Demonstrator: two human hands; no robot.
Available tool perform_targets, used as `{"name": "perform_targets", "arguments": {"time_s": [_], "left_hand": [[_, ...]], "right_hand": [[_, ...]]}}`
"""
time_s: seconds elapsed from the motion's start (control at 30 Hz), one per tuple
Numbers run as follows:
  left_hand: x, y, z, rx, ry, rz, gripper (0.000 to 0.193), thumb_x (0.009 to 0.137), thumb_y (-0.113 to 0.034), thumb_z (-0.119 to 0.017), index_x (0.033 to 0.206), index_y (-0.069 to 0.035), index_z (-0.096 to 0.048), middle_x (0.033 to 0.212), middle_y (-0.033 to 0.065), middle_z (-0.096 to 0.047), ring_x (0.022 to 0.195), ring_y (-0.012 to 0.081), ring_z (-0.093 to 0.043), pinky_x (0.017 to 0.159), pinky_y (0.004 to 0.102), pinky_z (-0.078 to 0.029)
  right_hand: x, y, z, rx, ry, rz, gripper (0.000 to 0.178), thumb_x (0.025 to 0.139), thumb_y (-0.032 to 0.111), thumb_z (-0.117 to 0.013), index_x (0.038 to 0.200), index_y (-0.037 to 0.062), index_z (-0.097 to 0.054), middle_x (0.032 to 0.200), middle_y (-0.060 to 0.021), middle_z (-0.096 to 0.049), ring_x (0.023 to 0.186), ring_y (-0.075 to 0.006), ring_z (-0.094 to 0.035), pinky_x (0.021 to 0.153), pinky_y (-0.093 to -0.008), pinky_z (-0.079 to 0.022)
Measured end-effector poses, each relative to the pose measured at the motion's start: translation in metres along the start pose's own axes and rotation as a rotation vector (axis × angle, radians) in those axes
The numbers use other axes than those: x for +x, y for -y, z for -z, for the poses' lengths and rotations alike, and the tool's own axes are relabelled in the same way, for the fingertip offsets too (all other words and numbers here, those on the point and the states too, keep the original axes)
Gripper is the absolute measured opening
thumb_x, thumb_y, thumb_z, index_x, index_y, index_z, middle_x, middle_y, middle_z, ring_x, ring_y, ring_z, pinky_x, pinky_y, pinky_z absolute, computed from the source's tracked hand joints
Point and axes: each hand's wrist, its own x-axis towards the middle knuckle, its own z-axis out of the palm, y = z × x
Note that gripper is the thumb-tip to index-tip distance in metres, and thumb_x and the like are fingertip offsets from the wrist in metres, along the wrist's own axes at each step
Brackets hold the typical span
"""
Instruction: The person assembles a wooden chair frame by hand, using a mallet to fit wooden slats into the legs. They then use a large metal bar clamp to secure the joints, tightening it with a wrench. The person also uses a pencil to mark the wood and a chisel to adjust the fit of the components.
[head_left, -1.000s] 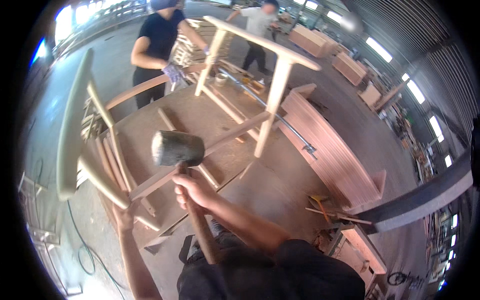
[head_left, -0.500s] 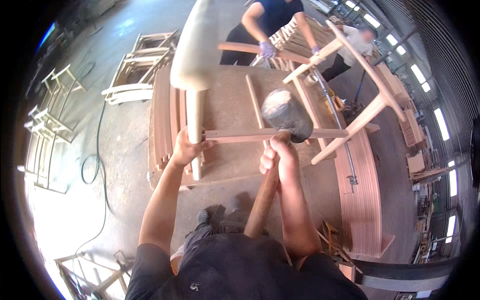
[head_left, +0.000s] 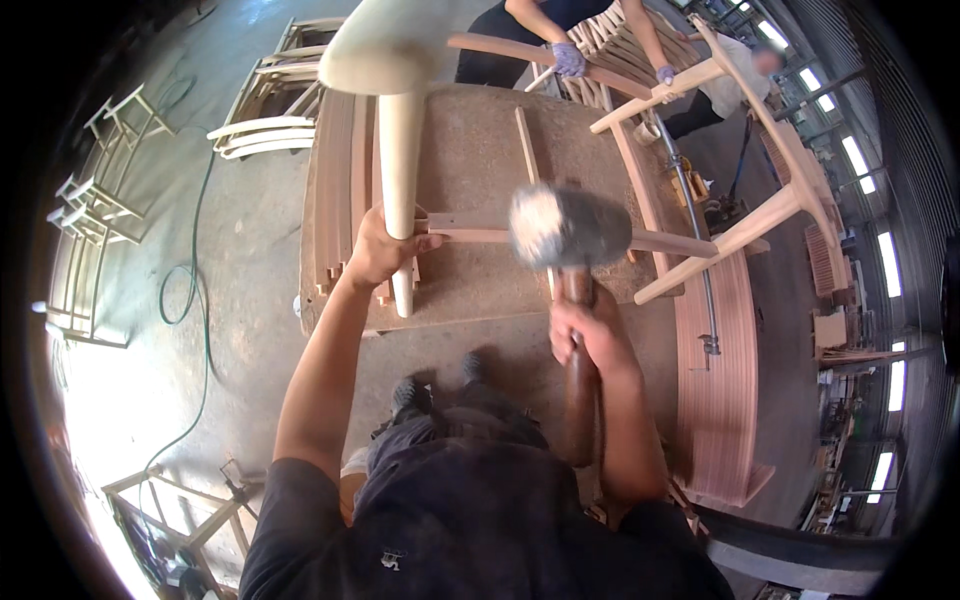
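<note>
mallet (head_left: 580, 225): its dark, slightly blurred head is shown with a worn pale face turned left, brown handle pointed toward the lower edge | pale leg (head_left: 398, 170): topped by a broad rounded bar (head_left: 375, 45) | reddish rail (head_left: 475, 230): laid crosswise, its middle covered by the mallet head, its right end met by a pale end frame (head_left: 750, 228)

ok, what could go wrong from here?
1. Fingers: the left hand grips the pale leg right by the reddish rail; a stray swing of the mallet in the right hand could catch it.
2. Co-worker: a gloved hand holds a curved piece across the table; a knock to the frame might jolt or pinch it.
</note>
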Motion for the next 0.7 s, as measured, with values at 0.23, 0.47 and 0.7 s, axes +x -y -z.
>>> {"name": "perform_targets", "arguments": {"time_s": [0.23, 0.47, 0.7], "left_hand": [[0.004, 0.002, 0.002, -0.069, 0.012, -0.044, 0.033, 0.074, -0.002, -0.084, 0.1, 0.004, -0.064, 0.086, 0.008, -0.069, 0.083, 0.0163, -0.069, 0.07, 0.0327, -0.057], [-0.001, 0.04, 0.002, -0.151, -0.018, 0.018, 0.048, 0.074, -0.008, -0.08, 0.117, 0.0, -0.061, 0.091, 0.0065, -0.068, 0.08, 0.0183, -0.066, 0.07, 0.0331, -0.056], [-0.01, 0.014, 0.004, -0.064, -0.115, 0.182, 0.038, 0.075, -0.014, -0.078, 0.106, -0.008, -0.057, 0.095, 0.0, -0.061, 0.088, 0.0085, -0.06, 0.073, 0.0234, -0.05]], "right_hand": [[-0.06, -0.093, 0.105, -0.05, -0.309, -0.254, 0.013, 0.087, 0.013, -0.064, 0.09, 0.0032, -0.057, 0.063, -0.0059, -0.057, 0.05, -0.0179, -0.057, 0.048, -0.0328, -0.049], [0.008, -0.169, 0.271, 0.034, -0.531, -0.403, 0.016, 0.086, 0.02, -0.064, 0.08, 0.0052, -0.064, 0.069, -0.0068, -0.061, 0.054, -0.0202, -0.06, 0.052, -0.0357, -0.05], [0.159, -0.164, 0.344, -0.195, -0.328, -0.278, 0.027, 0.092, 0.025, -0.058, 0.091, -0.0001, -0.067, 0.073, -0.0116, -0.067, 0.065, -0.0252, -0.067, 0.062, -0.039, -0.054]]}}
